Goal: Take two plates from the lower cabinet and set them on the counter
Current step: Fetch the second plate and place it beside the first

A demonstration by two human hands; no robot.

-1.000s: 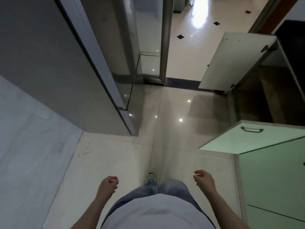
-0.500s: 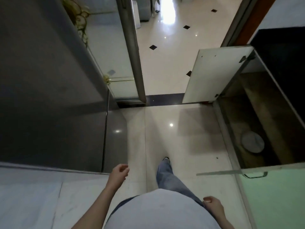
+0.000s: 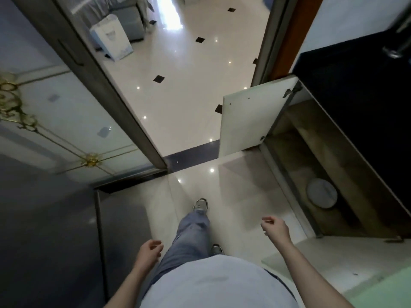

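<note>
A round pale plate [image 3: 321, 193], possibly a stack, lies on the floor of the open lower cabinet [image 3: 315, 138] at the right. Above the cabinet runs the black counter [image 3: 360, 90]. My right hand [image 3: 275, 227] hangs in front of the cabinet opening, left of the plate, fingers loosely curled and holding nothing. My left hand [image 3: 149, 252] hangs beside my left leg, also loosely curled and empty. I cannot tell how many plates are stacked there.
Two cabinet doors stand open: a white one [image 3: 251, 118] at the far side and a pale green one [image 3: 360, 272] near my right arm. A grey fridge [image 3: 49, 230] stands at the left. A sliding glass door frame [image 3: 106, 85] leads to the tiled room beyond.
I have stepped forward and the view has turned right, so the cabinet inside and the plate show more fully. My right hand has swung forward toward the cabinet; my left hand has dropped back.
</note>
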